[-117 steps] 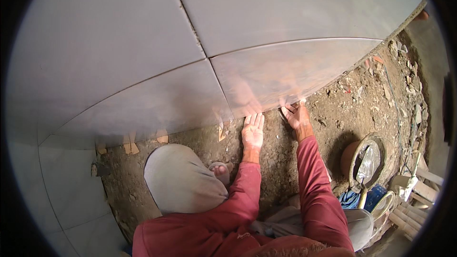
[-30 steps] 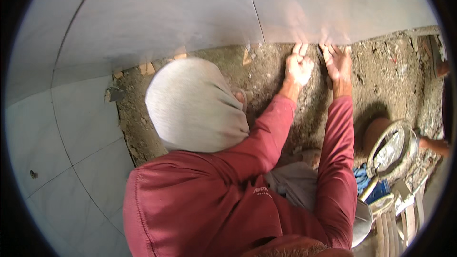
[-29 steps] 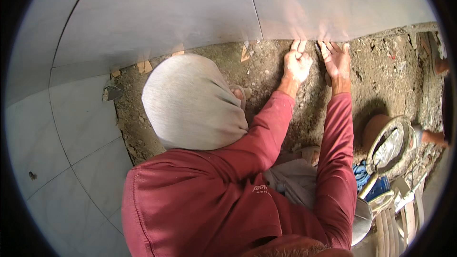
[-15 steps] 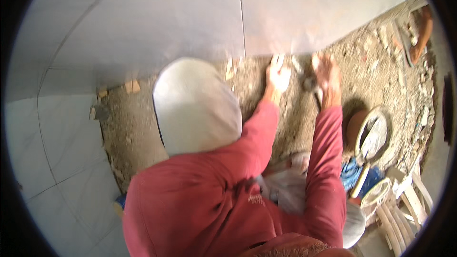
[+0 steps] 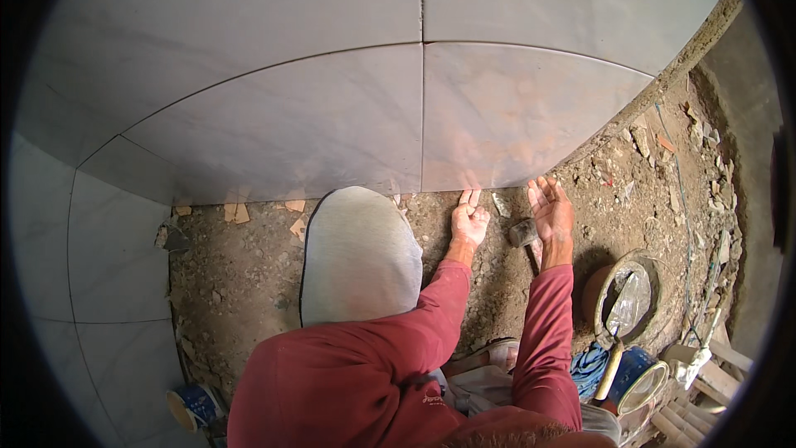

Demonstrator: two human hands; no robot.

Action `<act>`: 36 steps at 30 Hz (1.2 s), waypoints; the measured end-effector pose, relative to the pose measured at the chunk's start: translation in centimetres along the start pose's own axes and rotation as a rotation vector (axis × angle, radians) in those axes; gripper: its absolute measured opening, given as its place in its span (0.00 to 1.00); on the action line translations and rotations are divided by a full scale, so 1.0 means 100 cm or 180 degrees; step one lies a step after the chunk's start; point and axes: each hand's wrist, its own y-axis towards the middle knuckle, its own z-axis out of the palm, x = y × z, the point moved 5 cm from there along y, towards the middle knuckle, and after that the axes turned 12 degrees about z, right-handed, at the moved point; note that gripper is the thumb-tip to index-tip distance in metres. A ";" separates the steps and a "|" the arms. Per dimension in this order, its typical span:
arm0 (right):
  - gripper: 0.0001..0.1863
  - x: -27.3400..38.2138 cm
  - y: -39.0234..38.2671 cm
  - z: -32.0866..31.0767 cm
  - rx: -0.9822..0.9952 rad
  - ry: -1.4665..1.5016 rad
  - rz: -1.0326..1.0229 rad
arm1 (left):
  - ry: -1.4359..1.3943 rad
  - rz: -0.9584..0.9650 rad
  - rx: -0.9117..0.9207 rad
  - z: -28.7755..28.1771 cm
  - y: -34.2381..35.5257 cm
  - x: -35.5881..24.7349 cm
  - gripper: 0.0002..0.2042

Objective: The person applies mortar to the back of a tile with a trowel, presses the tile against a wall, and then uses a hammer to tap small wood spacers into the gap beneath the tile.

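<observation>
Pale marbled wall tiles rise in front of me, and both hands are at the lower edge of the bottom row. My left hand [image 5: 469, 224] is palm up, two fingers stretched to the underside of a tile [image 5: 514, 116] near the vertical joint, the others curled. To its right, my right hand [image 5: 552, 211] is palm up with its fingers spread, their tips at or close to the same tile's lower right edge. Neither hand holds anything visible. A mallet [image 5: 523, 233] lies on the dirt between the hands, its handle partly hidden by my right wrist.
A round bucket [image 5: 662, 282] with a trowel [image 5: 628, 305] in it stands at right. Near it are a blue tin [image 5: 643, 377], blue cloth [image 5: 587, 367] and wooden slats [image 5: 721, 382]. My grey-clad knee [image 5: 361, 257] fills the left middle. Rubble and tile chips [image 5: 240, 209] cover the ground.
The view has tilted upward, so more tile rows show and the hands sit lower in the picture. Both hands remain along the lower tile edge.
</observation>
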 end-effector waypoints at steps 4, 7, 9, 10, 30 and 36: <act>0.18 0.000 0.000 -0.007 -0.0038 -0.0015 0.0016 | 0.0053 0.0060 -0.0106 0.000 -0.002 0.000 0.38; 0.21 0.004 -0.001 -0.010 -0.0072 0.0001 -0.0051 | 0.0086 0.0077 -0.0132 0.001 -0.002 0.001 0.38; 0.23 0.006 -0.005 -0.007 -0.0173 -0.0017 -0.0119 | 0.0123 0.0098 -0.0168 0.000 -0.003 0.001 0.38; 0.24 0.012 -0.008 -0.002 -0.0371 -0.0500 -0.0416 | 0.0108 0.0092 -0.0152 0.000 -0.003 0.000 0.38; 0.32 0.011 -0.180 0.307 -0.0190 -0.4880 -0.5797 | 0.0241 0.0163 -0.0208 -0.008 -0.001 -0.003 0.42; 0.34 -0.008 -0.168 0.291 -0.0152 -0.5312 -0.5598 | 0.0182 0.0136 -0.0178 -0.007 0.003 -0.003 0.41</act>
